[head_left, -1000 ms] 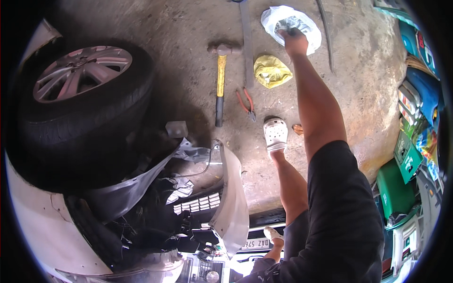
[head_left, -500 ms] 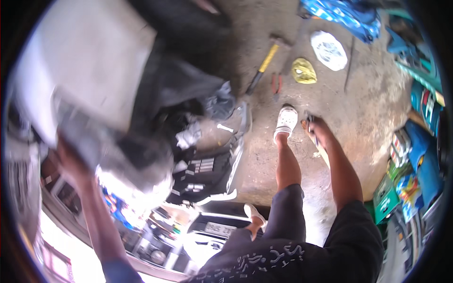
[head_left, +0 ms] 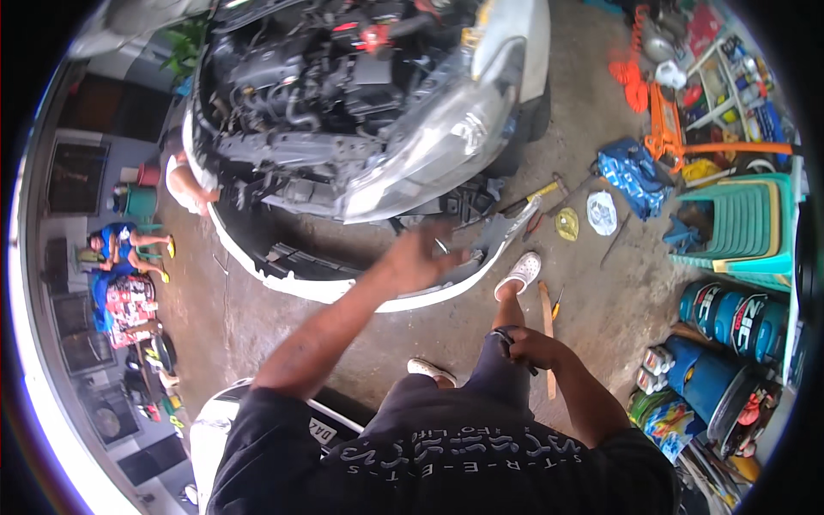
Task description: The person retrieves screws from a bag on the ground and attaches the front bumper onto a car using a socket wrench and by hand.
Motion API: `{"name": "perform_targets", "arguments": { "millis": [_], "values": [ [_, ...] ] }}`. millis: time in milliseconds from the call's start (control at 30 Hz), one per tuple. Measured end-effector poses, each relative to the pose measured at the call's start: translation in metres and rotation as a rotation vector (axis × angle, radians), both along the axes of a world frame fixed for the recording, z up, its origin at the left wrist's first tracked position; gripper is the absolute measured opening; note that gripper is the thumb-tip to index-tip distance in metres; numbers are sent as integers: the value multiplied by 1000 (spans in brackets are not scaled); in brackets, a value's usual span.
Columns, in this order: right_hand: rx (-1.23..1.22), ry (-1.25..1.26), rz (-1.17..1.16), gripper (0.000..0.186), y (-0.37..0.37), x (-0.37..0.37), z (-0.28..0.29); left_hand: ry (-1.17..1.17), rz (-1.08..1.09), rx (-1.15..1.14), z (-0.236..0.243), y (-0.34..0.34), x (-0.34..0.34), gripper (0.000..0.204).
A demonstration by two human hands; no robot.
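Note:
My left hand (head_left: 416, 257) is raised over the loose white front bumper (head_left: 386, 300), its fingers blurred and a small shiny piece near them that I cannot make out. Lower right, my right hand (head_left: 532, 348) is closed on a dark tool (head_left: 511, 336) beside my thigh. Above, a white car (head_left: 528, 43) shows its open engine bay (head_left: 283, 77) and headlight (head_left: 438, 163). On the concrete lie a hammer (head_left: 532, 196), a yellow bag (head_left: 566, 223), a white bag (head_left: 601, 212), and, beside my foot, a wooden strip (head_left: 548, 335) with a screwdriver (head_left: 558, 305).
A person (head_left: 180, 180) has a hand at the bumper's left end; another (head_left: 120, 245) sits at far left. An orange jack (head_left: 665, 137), blue bag (head_left: 635, 176), stacked stools (head_left: 730, 223) and drums (head_left: 712, 378) line the right. A second car (head_left: 215, 438) is behind me.
My view has swung up from the wheel and floor to the engine bay. My right hand has drawn back from the white bag with a tool. My left hand has risen above the bumper.

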State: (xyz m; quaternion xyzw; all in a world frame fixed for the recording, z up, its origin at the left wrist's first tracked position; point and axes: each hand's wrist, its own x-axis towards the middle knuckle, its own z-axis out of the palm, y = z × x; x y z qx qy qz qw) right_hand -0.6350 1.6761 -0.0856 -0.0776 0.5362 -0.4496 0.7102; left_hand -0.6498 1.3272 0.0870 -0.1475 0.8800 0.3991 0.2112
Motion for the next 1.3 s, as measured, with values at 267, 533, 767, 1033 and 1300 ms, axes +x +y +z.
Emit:
{"name": "perform_targets", "arguments": {
  "millis": [267, 533, 767, 1033, 1300],
  "values": [
    [-247, 520, 597, 15, -241, 280, 192, -150, 907, 944, 19, -37, 560, 73],
    [-783, 999, 956, 45, -443, 532, 304, 817, 1168, 1289, 93, -77, 714, 70],
    [-381, 215, 974, 44, -535, 617, 318, 1023, 1533, 1200, 110, -154, 805, 64],
    [-119, -314, 756, 29, -701, 658, 290, 1078, 1566, 1245, 152, -308, 852, 68],
    [-261, -214, 624, 31, -819, 739, 320, 1280, 1660, 1032, 162, -420, 912, 68]
  ]
}}
